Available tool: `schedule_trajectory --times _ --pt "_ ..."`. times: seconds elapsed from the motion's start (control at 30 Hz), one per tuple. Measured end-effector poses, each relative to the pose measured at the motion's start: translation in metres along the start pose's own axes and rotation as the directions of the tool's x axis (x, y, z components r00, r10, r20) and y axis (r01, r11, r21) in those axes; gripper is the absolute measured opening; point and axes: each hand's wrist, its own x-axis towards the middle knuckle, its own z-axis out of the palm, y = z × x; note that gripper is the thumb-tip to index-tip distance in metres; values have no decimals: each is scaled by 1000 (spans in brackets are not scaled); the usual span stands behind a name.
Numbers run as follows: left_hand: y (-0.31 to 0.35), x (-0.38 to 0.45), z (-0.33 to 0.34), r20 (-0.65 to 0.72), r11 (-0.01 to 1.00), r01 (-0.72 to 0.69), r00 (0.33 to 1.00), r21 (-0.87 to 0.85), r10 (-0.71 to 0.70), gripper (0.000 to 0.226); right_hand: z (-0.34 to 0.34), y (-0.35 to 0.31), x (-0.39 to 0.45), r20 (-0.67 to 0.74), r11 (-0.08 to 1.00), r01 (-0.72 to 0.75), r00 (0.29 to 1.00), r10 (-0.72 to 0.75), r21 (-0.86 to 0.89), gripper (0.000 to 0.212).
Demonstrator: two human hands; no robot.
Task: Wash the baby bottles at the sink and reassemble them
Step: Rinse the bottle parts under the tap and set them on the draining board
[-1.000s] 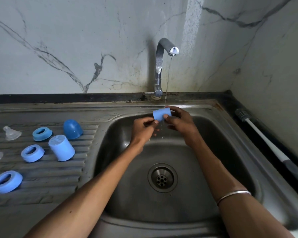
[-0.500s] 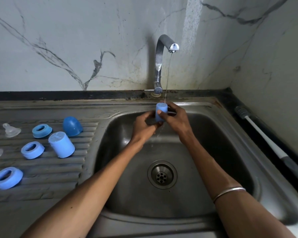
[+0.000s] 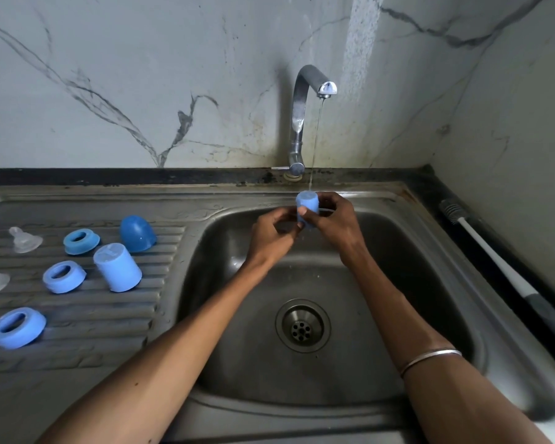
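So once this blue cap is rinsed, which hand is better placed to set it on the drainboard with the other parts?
Left, probably. The left hand sits on the drainboard side of the blue cap; the right hand would have to cross over.

Pale blue cup [image 3: 307, 205] under the tap, three blue rings at nine o'clock [image 3: 64, 277], darker blue dome [image 3: 137, 233], white wall [image 3: 141, 75] veined grey, steel-grey ribbed drainboard [image 3: 77, 331], silver bangle [image 3: 430, 358]
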Motion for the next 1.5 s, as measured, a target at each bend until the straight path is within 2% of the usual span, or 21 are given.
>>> schedule_trajectory --times 0.2,0.43,0.7,0.77,0.87,1.0,1.07,1.23,1.37,1.5 --pt "0 3 -3 1 1000 8 1000 16 -8 25 0 0 2 28 999 10 1000 -9 -38 40" --pt "9 -9 -8 -2 992 -35 999 122 35 29 -12 -6 -15 -18 1000 -24 1000 24 -16 57" --pt "27 -34 -29 13 896 -62 998 439 63 43 -30 -43 -29 -56 996 84 995 -82 37 50" --pt "32 -39 -36 9 883 -20 1000 470 18 43 -36 -55 -33 -72 991 135 988 -133 22 46" --pt "35 -46 -50 4 860 31 999 509 -39 45 -42 -67 -41 -3 981 166 986 -167 -102 44" --pt "12 -47 -68 -12 859 12 1000 511 -6 53 -44 -73 -57 43 972 174 985 -169 -155 45" --pt "40 -69 -73 -20 865 52 999 499 -49 46 -44 -80 -65 50 971 175 984 -169 -165 45" --pt "73 -107 -89 -40 863 12 999 505 9 40 -36 -92 -89 125 958 160 983 -133 -239 46" --pt "81 -132 -116 -118 853 15 992 522 54 36 -19 -102 -110 141 972 141 983 -116 -188 40" --pt "89 -163 -154 -237 854 15 963 520 128 27 15 -116 -134 244 979 162 961 -128 -125 41"
